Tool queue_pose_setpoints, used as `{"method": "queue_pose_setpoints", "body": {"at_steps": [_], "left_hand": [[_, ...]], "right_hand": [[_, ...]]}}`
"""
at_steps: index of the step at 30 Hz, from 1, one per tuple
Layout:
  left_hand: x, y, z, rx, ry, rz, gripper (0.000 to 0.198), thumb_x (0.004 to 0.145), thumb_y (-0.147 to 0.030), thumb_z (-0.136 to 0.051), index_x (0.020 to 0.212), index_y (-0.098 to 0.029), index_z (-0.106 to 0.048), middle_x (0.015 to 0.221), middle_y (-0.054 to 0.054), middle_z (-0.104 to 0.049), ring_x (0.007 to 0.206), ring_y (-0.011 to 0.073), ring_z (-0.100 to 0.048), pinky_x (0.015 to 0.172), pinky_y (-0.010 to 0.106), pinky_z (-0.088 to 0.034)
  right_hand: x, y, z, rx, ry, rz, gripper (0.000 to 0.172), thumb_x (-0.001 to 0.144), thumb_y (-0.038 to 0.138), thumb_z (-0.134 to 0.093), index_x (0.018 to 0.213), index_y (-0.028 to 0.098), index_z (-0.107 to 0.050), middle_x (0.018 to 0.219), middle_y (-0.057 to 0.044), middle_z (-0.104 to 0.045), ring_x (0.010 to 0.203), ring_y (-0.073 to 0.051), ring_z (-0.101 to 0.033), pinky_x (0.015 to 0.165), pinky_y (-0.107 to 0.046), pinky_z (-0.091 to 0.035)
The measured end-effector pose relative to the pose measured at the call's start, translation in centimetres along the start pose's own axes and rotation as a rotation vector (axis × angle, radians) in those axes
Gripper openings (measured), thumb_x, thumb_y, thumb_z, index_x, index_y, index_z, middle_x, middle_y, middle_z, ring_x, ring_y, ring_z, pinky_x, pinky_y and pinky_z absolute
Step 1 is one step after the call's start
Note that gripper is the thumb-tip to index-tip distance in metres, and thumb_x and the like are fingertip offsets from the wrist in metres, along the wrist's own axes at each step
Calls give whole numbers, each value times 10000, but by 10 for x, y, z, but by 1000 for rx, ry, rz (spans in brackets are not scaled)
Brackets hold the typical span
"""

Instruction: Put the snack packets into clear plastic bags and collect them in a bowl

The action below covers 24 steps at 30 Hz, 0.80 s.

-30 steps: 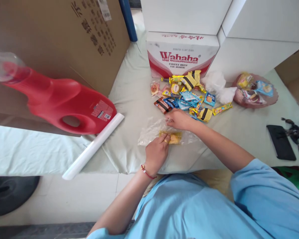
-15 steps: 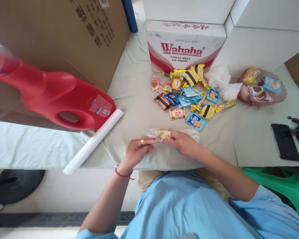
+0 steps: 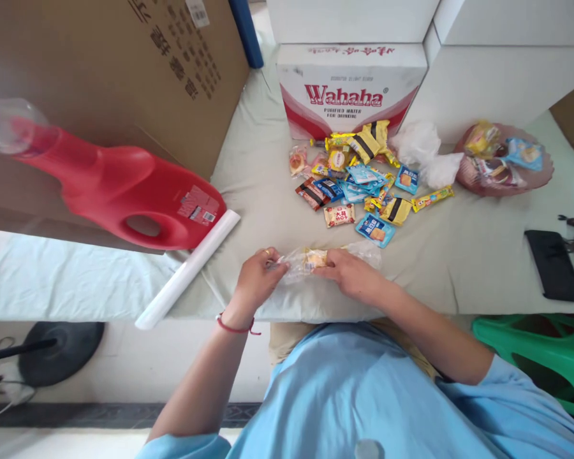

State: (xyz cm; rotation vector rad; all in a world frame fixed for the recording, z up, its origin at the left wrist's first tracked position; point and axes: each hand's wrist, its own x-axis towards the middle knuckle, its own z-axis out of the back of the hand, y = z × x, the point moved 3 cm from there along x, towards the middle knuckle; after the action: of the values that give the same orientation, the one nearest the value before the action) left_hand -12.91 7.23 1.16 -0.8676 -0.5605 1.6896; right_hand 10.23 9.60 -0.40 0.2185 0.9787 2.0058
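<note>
A clear plastic bag point(image 3: 294, 265) lies crosswise at the front of the cloth-covered table. Inside or under its film shows a small yellowish wrapped snack point(image 3: 316, 258); which of the two I cannot tell. My left hand point(image 3: 257, 278) is closed, pinching the bag's left end between thumb and fingers. Against the snack, my right hand point(image 3: 356, 275) presses with thumb and fingers closed on it through the film. Just beyond the hands are a blue snack packet point(image 3: 375, 230), a cream and red packet point(image 3: 339, 215) and a heap of small wrapped snacks point(image 3: 361, 182).
A red jug point(image 3: 110, 182) and a white roll point(image 3: 189, 271) lie at left before a large cardboard box point(image 3: 100, 76). Behind the heap stands a Wahaha carton point(image 3: 349, 80). At right are crumpled white plastic point(image 3: 418, 146), a pink bowl point(image 3: 538, 182) with snacks and a black phone point(image 3: 553, 266).
My left hand has moved a little left, from beside the snack to the bag's end, stretching the film. My right hand stays at the snack. The view has shifted slightly.
</note>
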Motion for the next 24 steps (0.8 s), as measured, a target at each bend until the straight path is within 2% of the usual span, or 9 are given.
{"method": "queue_pose_setpoints", "body": {"at_steps": [2, 4, 7, 11, 13, 16, 18, 20, 24], "left_hand": [[-9, -11, -8, -160, 71, 48, 244, 795, -436, -697, 781, -235, -559, 668, -39, -603, 620, 175, -619, 655, 310, -502], [-13, -26, -23, -288, 117, 37, 212, 827, -410, -678, 810, -228, -571, 654, -40, -612, 602, 164, -625, 623, 288, -495], [-12, -45, -48, -241, 98, -87, 148, 893, -289, -572, 885, -199, -689, 828, 32, -716, 776, 187, -694, 762, 324, -561], [-17, -54, -71, 50, 37, -346, 366, 838, -99, -507, 1096, -177, -755, 1129, 106, -702, 1083, 229, -679, 1010, 381, -555], [-24, -54, -78, 207, 37, -411, 470, 814, -52, -502, 1220, -153, -715, 1239, 136, -665, 1167, 255, -643, 1048, 399, -540], [-32, -53, -84, 434, 26, -424, 507, 887, -48, -460, 1347, -152, -645, 1335, 152, -641, 1206, 283, -609, 1028, 419, -533], [-34, -54, -87, 544, 10, -420, 480, 953, -72, -424, 1379, -154, -627, 1345, 152, -649, 1203, 294, -599, 988, 424, -529], [-34, -55, -87, 624, -4, -421, 469, 986, -91, -415, 1404, -158, -619, 1354, 149, -660, 1188, 306, -591, 925, 430, -520], [-35, -56, -87, 713, -32, -457, 458, 1006, -126, -454, 1428, -197, -620, 1375, 130, -679, 1109, 315, -590, 843, 461, -479]], "right_hand": [[1, 3, -1, -33, 16, 39, 286, 1096, 399, -513, 1105, 165, -678, 1024, -87, -657, 934, -202, -569, 848, -310, -430], [0, 6, -1, -79, 33, 92, 258, 1097, 322, -493, 1110, 162, -696, 1063, -102, -658, 989, -212, -569, 874, -320, -441], [-8, 4, 4, -105, 33, 190, 235, 1058, 205, -499, 1118, 156, -721, 1139, -129, -665, 1086, -240, -575, 940, -368, -472], [-26, -10, 20, 36, -12, 343, 335, 988, 116, -509, 1215, 217, -733, 1276, -109, -682, 1190, -244, -608, 1029, -412, -499], [-32, -24, 31, 40, -211, 211, 353, 1009, 169, -502, 1283, 242, -712, 1253, -108, -693, 1181, -259, -620, 1035, -437, -509], [-40, -45, 40, -172, -497, -124, 412, 972, 316, -637, 1363, 191, -677, 1342, -195, -627, 1256, -376, -539, 1067, -567, -474], [-45, -50, 38, -282, -500, -220, 385, 919, 328, -709, 1271, 174, -720, 1432, -224, -562, 1317, -435, -465, 1081, -620, -444], [-49, -49, 38, -283, -476, -214, 211, 927, 271, -670, 1102, 184, -750, 1423, -208, -564, 1320, -419, -467, 1075, -587, -456], [-42, -28, 45, -61, -423, -109, 144, 980, 234, -570, 1035, 203, -699, 1097, -129, -662, 1020, -275, -627, 895, -391, -531]]}}
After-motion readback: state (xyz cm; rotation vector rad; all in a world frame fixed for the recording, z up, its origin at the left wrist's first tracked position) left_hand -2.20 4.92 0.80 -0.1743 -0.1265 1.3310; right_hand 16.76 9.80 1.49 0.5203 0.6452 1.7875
